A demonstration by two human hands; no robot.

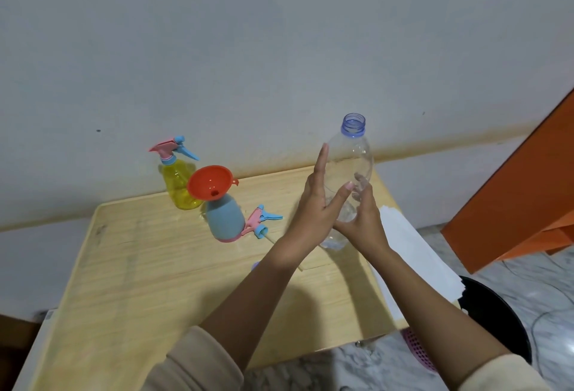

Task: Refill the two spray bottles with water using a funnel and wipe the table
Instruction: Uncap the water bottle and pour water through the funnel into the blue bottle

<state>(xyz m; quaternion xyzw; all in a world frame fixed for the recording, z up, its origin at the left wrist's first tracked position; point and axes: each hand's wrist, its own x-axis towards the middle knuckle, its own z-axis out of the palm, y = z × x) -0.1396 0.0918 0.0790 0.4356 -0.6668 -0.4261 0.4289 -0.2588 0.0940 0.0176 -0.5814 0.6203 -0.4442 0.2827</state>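
Observation:
A clear plastic bottle [354, 154] with a blue neck ring stands uncapped above the table's far right; it looks almost empty. My right hand [363, 216] grips its lower part from the right. My left hand [316, 201] lies flat against its left side, fingers straight, thumb across the front. A yellow spray bottle [178, 185] with its pink and blue trigger head on stands at the back. Beside it, a blue spray bottle [225, 219] carries an orange funnel [211, 185] in its neck. Its loose spray head [261, 223] lies on the table just to the right.
The wooden table [139, 266] stands against a pale wall. A stack of white sheets [413, 254] overhangs its right edge. A purple cap [255, 265] peeks out beside my left forearm. A black bin [497, 313], a pink basket [416, 350] and orange furniture [512, 188] stand to the right.

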